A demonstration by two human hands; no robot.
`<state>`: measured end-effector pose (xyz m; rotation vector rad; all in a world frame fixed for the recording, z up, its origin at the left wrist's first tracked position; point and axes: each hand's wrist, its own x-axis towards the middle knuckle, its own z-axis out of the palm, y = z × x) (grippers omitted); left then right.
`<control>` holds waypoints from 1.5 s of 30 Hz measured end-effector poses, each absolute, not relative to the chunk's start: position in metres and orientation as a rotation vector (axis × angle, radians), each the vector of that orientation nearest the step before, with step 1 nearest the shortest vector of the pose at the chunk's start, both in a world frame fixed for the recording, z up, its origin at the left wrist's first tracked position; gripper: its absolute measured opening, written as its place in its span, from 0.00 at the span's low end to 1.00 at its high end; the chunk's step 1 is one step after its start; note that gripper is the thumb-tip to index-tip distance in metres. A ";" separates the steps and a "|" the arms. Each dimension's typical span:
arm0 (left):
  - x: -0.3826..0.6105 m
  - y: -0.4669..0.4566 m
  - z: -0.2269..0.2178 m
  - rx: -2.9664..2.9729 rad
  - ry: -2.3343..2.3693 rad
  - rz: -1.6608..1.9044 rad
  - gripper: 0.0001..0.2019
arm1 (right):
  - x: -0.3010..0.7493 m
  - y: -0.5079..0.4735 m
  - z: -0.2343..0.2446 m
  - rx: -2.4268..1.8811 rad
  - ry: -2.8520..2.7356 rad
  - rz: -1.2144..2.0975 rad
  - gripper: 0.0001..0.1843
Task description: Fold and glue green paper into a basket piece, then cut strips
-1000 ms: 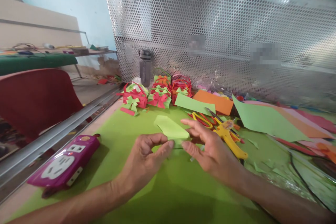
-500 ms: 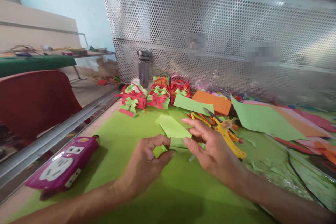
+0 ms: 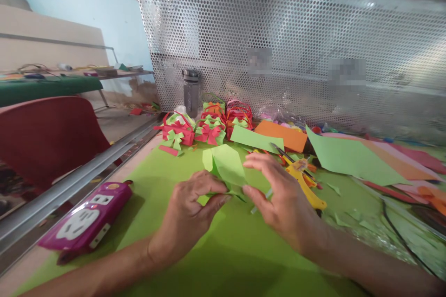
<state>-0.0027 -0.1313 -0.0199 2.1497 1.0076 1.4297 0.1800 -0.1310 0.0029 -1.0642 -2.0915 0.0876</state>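
A light green piece of folded paper (image 3: pixel 228 163) is in front of me, with one panel raised and a smaller flap at its left. My left hand (image 3: pixel 193 209) pinches its lower edge between thumb and forefinger. At the paper's right side, my right hand (image 3: pixel 287 202) has its thumb and fingers spread; the thumb tip is close to the edge, and I cannot tell whether it touches. Just beyond my right hand lie a yellow-handled tool (image 3: pixel 306 190) and dark-bladed scissors (image 3: pixel 278 149), both partly covered.
Small red and green paper baskets with bows (image 3: pixel 209 132) stand at the back, beside a grey bottle (image 3: pixel 191 93). A purple power strip (image 3: pixel 87 218) lies at left. Green sheets (image 3: pixel 351 158) and an orange sheet (image 3: pixel 291 135) lie right. A perforated metal panel (image 3: pixel 216 23) closes the back.
The green paper's large panel has tilted up and its left flap now shows. My right thumb and fingers have come off the lower fold, while my left hand keeps its pinch.
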 end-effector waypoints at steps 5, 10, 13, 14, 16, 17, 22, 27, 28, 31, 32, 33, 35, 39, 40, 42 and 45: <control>-0.002 -0.132 -0.020 2.134 1.012 1.426 0.06 | 0.177 -0.138 0.003 -0.909 -2.224 -0.151 0.07; -0.001 -0.132 -0.021 2.157 0.978 1.452 0.07 | 0.177 -0.138 -0.002 -0.927 -2.278 -0.152 0.05; -0.001 -0.132 -0.022 2.200 0.972 1.463 0.07 | 0.177 -0.136 -0.006 -0.909 -2.277 -0.131 0.07; -0.001 -0.132 -0.022 2.209 0.976 1.465 0.07 | 0.176 -0.136 -0.007 -0.906 -2.278 -0.125 0.07; -0.001 -0.132 -0.023 2.220 0.980 1.479 0.07 | 0.175 -0.136 -0.008 -0.908 -2.277 -0.115 0.07; 0.000 -0.132 -0.024 2.225 0.979 1.484 0.07 | 0.175 -0.136 -0.009 -0.911 -2.277 -0.110 0.07; 0.000 -0.132 -0.025 2.249 0.955 1.483 0.07 | 0.174 -0.135 -0.009 -0.915 -2.269 -0.089 0.07; 0.000 -0.132 -0.024 2.272 0.930 1.445 0.06 | 0.174 -0.134 -0.011 -0.874 -2.242 -0.088 0.09; 0.000 -0.132 -0.024 2.278 0.927 1.441 0.06 | 0.174 -0.134 -0.011 -0.866 -2.240 -0.092 0.10; -0.001 -0.133 -0.023 2.308 0.973 1.432 0.07 | 0.174 -0.135 -0.012 -0.848 -2.256 -0.118 0.11; -0.001 -0.133 -0.023 2.316 1.019 1.432 0.06 | 0.174 -0.135 -0.012 -0.842 -2.264 -0.133 0.11; -0.002 -0.133 -0.023 2.320 1.079 1.430 0.06 | 0.174 -0.135 -0.012 -0.838 -2.272 -0.150 0.11; -0.003 -0.132 -0.024 2.334 1.167 1.434 0.03 | 0.175 -0.136 -0.012 -0.837 -2.280 -0.185 0.11; -0.005 -0.129 -0.027 2.428 1.077 1.494 0.07 | 0.175 -0.136 -0.012 -0.835 -2.286 -0.228 0.11; -0.005 -0.129 -0.028 2.454 1.056 1.504 0.06 | 0.175 -0.136 -0.013 -0.830 -2.292 -0.236 0.11; -0.006 -0.129 -0.028 2.491 1.061 1.501 0.04 | 0.175 -0.137 -0.014 -0.815 -2.305 -0.255 0.10; -0.007 -0.130 -0.026 2.522 1.073 1.463 0.04 | 0.174 -0.137 -0.014 -0.790 -2.325 -0.264 0.10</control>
